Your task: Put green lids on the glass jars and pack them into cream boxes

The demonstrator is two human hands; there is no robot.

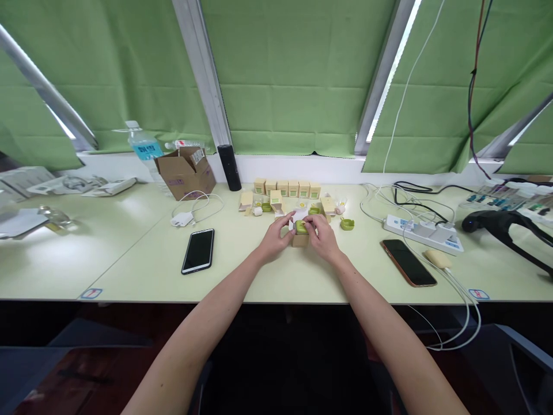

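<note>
In front of me on the table stands a small cardboard box [300, 241], its top open. A small green case [301, 227] sits at the box's mouth, partly inside. My left hand [275, 238] is closed at the box's left side, thumb and forefinger at its upper edge. From the right, my right hand [324, 237] pinches the green case with its fingertips. Just behind lie opened small boxes [276, 202] and a green case [314, 211]. Another green case [347, 223] lies open to the right of my right hand.
A row of small closed boxes [294, 188] stands at the back. Phones [198, 251] [408, 263] lie left and right. A black cylinder [228, 168] and a brown carton [185, 173] stand back left. A power strip [423, 233] with cables lies right, near a black curved frame [505, 225].
</note>
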